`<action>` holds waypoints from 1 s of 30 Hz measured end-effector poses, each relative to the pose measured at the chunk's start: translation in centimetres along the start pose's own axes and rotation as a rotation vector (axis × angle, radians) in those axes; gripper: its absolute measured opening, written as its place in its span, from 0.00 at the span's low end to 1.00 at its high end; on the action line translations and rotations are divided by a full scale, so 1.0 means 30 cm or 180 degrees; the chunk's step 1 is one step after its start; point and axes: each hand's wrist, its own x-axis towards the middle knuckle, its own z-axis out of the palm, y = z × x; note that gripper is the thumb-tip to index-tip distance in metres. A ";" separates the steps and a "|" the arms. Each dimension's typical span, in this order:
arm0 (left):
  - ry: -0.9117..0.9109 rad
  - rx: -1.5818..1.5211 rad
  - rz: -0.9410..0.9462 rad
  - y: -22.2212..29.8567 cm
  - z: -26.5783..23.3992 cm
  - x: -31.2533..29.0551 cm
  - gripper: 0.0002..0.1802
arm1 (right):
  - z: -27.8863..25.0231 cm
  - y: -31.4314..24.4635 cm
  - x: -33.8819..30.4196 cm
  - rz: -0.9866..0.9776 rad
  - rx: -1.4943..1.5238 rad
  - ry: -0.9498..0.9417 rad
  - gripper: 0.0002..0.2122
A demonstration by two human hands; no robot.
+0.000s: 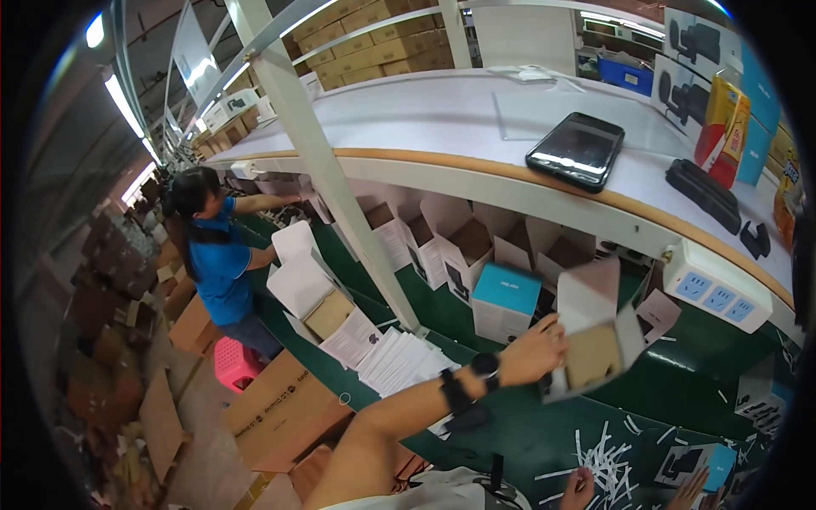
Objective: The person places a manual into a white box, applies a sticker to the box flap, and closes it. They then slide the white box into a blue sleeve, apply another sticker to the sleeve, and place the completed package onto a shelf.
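Observation:
My left hand [535,350], with a dark watch and a black band at the wrist, reaches across the green bench. Its fingers are closed on the left edge of an open white carton [627,344]. This carton is tilted, its lid flap raised and a brown cardboard insert inside. Beside the hand stands a closed white box with a blue top [507,289]. Low at the bottom edge, a cut-off hand [579,489] rests beside white paper strips [608,463]. It may be my right, but its fingers are too cropped to read.
A co-worker in blue [217,246] reaches over the bench at the left. Stacked white leaflets [406,361] lie near another open carton [327,310]. More open boxes line the back. Overhead, a shelf [408,119] carries a phone [578,150]; a power strip [716,289] hangs below it. Another person's fingers [690,490] show lower right.

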 end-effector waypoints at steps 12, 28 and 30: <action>0.0906 -0.1379 -0.2208 0.209 -0.027 -0.584 0.35 | 0.211 -0.332 0.161 -0.1717 0.0707 -0.0060 0.26; 0.0593 -0.0927 -0.4992 -0.014 0.362 -1.111 0.37 | 0.112 -0.095 -0.025 0.0111 0.1167 -0.0444 0.16; 0.1132 -0.2071 -0.5289 -0.039 0.307 -1.129 0.38 | 0.116 -0.098 -0.057 0.0140 0.1163 -0.0456 0.18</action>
